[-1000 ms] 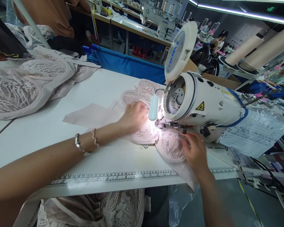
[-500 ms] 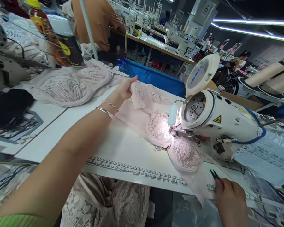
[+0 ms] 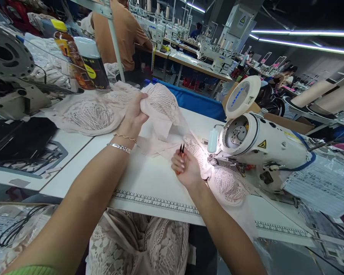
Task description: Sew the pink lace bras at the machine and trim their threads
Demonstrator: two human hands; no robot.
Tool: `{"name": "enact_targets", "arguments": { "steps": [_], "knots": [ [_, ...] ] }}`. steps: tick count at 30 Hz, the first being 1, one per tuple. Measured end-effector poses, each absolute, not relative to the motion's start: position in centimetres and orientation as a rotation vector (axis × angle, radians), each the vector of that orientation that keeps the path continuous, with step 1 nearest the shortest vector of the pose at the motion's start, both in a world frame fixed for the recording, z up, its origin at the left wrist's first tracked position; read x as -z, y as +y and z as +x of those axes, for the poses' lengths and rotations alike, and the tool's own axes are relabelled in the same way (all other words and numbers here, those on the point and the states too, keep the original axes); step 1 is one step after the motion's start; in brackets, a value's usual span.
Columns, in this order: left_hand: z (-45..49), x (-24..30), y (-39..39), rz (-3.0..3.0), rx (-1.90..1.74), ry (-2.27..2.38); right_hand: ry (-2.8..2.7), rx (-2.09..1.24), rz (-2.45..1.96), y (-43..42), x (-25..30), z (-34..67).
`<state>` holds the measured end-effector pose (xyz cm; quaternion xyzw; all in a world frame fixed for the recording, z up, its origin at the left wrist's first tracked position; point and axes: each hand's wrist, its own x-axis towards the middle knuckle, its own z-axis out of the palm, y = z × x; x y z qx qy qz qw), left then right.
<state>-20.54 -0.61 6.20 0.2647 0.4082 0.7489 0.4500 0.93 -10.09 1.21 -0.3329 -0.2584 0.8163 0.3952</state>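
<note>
My left hand [image 3: 134, 116] is closed on a pale pink lace bra piece [image 3: 160, 103], lifting it above the white table [image 3: 149, 179]. A chain of joined lace cups [image 3: 226, 185] runs from it down to the needle of the white sewing machine [image 3: 263, 147]. My right hand [image 3: 186, 168] is closed on small thread snips [image 3: 181, 149], blades pointing up at the fabric between the cups. Two bracelets sit on my left wrist.
A pile of finished lace pieces [image 3: 88, 110] lies at the table's back left, beside a bottle [image 3: 70, 53] and a can [image 3: 93, 63]. More lace [image 3: 143, 244] hangs at my lap. A person in a brown shirt [image 3: 123, 30] sits ahead. A ruler strip [image 3: 157, 200] runs along the front edge.
My left hand lifted the lace piece up and left. My right hand came from the table's front edge, holding snips, up to the fabric near the machine.
</note>
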Motion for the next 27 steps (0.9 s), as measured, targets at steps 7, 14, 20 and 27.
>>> {"name": "enact_targets", "arguments": {
  "steps": [7, 14, 20, 27],
  "knots": [
    [-21.1, -5.7, -0.2, 0.778, -1.78, 1.075, -0.42, -1.854, -0.675, -5.1, -2.5, -2.7],
    [-21.1, -5.4, -0.5, 0.755, -1.746, 1.03, -0.413, -1.783, -0.644, -4.1, -2.7, -2.8],
    [-21.4, -9.1, -2.7, 0.908, -1.872, 0.981, -0.411, -1.789, -0.75, -6.0, -2.9, -3.0],
    [-21.4, -11.7, -15.7, 1.087, -1.888, 0.888, -1.155, -1.743, -0.901, -11.3, -2.6, 3.2]
  ]
}}
